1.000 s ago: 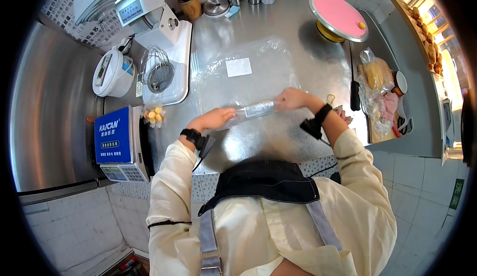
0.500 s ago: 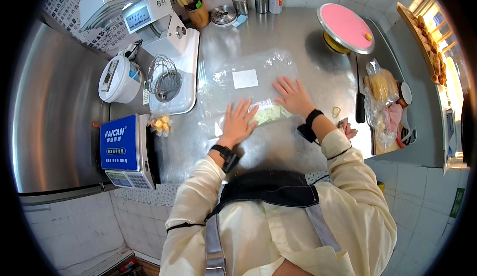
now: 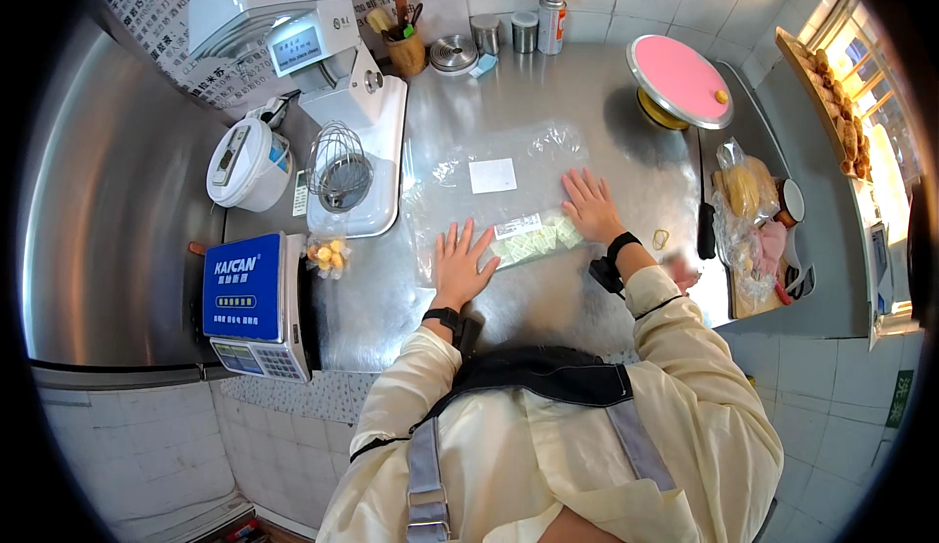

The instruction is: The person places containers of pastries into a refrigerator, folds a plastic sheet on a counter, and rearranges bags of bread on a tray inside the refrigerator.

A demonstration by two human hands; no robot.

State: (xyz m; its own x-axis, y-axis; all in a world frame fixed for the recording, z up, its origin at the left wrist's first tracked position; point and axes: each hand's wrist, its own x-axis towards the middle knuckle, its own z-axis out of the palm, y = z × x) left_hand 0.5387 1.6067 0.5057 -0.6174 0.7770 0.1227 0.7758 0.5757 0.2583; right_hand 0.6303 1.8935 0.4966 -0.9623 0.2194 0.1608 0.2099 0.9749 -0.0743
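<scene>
A large clear plastic bag (image 3: pixel 450 186) lies flat on the steel table, with a white paper label (image 3: pixel 492 176) on its middle. At its near end is a row of pale green small packets (image 3: pixel 536 242) with a white printed strip; whether they sit inside or under the plastic I cannot tell. My left hand (image 3: pixel 462 264) rests flat on the bag's near left corner, fingers spread, just left of the packets. My right hand (image 3: pixel 594 208) presses down at the bag's right edge, beside the packets, fingers also stretched out. Neither hand grips anything.
A stand mixer (image 3: pixel 357 103) with a whisk (image 3: pixel 338 166), a white tub (image 3: pixel 245 166) and a scale (image 3: pixel 249 289) stand left. A pink turntable (image 3: pixel 680 78) is at the back right. Nearer lie a black-handled knife (image 3: pixel 706 230), rubber bands (image 3: pixel 660 240) and bagged food (image 3: pixel 748 191).
My left hand has slid off the packets to their left, and my right hand has shifted slightly right. The packets now show more fully and the bag looks flatter. The whole view has shifted a little.
</scene>
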